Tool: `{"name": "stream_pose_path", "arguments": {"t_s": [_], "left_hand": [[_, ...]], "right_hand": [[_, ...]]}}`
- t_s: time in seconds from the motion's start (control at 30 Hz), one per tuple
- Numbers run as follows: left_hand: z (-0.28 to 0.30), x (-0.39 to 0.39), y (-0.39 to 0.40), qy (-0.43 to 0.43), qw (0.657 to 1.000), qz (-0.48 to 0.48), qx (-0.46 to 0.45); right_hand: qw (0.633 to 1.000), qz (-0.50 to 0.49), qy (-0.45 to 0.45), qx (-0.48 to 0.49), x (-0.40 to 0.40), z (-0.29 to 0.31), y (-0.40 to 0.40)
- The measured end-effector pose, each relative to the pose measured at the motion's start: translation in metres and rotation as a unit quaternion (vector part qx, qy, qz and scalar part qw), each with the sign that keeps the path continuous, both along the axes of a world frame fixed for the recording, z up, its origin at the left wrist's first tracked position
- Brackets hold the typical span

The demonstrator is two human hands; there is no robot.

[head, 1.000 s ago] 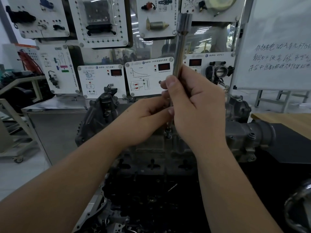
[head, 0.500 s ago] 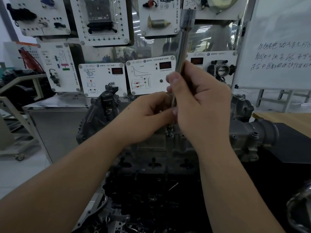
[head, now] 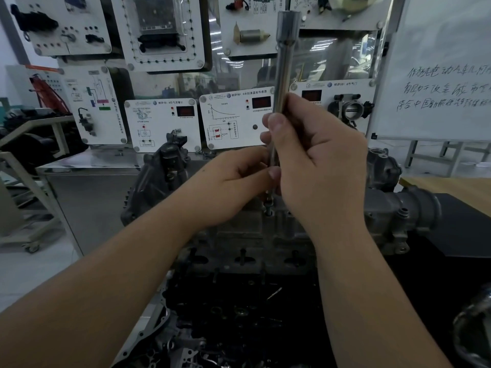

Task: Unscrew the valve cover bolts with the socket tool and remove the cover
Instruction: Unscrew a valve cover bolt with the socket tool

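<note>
The right hand (head: 318,166) grips the long, silvery steel socket tool (head: 283,67) with thumb and curled fingers wrapped round its lower shaft, holding it near upright — its wide socket end points up, in front of the white instrument panels (head: 233,120). The left hand (head: 231,187) pinches the thin lower part of the same shaft just beneath the right thumb. The tool's tip meets a small bolt (head: 269,205) standing in the top of the grey cast-metal engine cover (head: 239,235) — directly below both hands. A whiteboard (head: 438,75) with handwriting stands to the right.
</note>
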State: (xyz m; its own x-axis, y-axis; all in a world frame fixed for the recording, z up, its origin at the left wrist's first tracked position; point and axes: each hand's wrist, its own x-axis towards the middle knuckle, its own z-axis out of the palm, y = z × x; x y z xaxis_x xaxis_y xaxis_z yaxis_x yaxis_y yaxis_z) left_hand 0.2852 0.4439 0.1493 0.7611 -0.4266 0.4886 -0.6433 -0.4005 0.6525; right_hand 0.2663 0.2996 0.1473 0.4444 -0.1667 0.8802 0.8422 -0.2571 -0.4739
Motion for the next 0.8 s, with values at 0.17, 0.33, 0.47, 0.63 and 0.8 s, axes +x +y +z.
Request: {"name": "stream_pose_path", "arguments": {"t_s": [0.17,0.33,0.47,0.63,0.8], "left_hand": [[-0.0004,-0.0007,-0.0017,-0.020,0.999,0.028,0.011],[-0.0014,0.0000,-0.0048,-0.019,0.999,0.029,-0.007],[-0.0008,-0.0012,-0.0009,-0.004,1.000,0.012,-0.001],[0.0005,-0.0006,-0.0012,-0.008,1.000,0.018,-0.009],[-0.0012,-0.0010,-0.0037,-0.008,1.000,0.016,0.002]], "right_hand": [[1.000,0.006,0.010,-0.002,-0.0010,0.0014,-0.0015],[0.999,-0.027,0.006,-0.015,-0.0014,0.0023,-0.0010],[0.999,0.000,0.036,-0.005,-0.0031,0.0021,-0.0011],[1.000,0.012,0.027,-0.010,-0.0018,0.0020,-0.0015],[0.998,-0.061,-0.013,-0.005,-0.0009,-0.0002,0.0020]]}}
